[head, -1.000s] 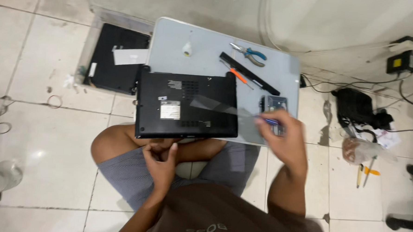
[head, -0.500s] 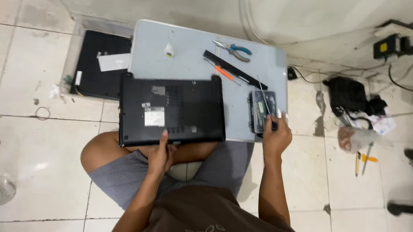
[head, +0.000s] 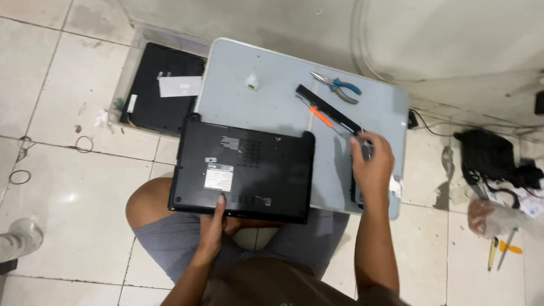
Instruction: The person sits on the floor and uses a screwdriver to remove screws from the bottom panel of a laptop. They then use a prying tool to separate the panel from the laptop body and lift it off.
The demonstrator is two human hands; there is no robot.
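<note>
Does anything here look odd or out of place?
Yes. The black laptop lies upside down and hangs off the near edge of the small table, steadied by the left hand. Screwdrivers and a black bag lie scattered on the floor at the right.

Looks like a makeshift electronics repair spot on somebody's floor, not a proper shop: worn white floor tiles (head: 66, 236), and a low grey table (head: 274, 110) serving as the bench. There's a laptop (head: 244, 170) lying bottom-up on it, blue-handled pliers (head: 336, 87) and an orange-handled screwdriver (head: 320, 116) close by. Another dark laptop (head: 165, 87) and tangled black cables (head: 497, 166) lie around.
</note>
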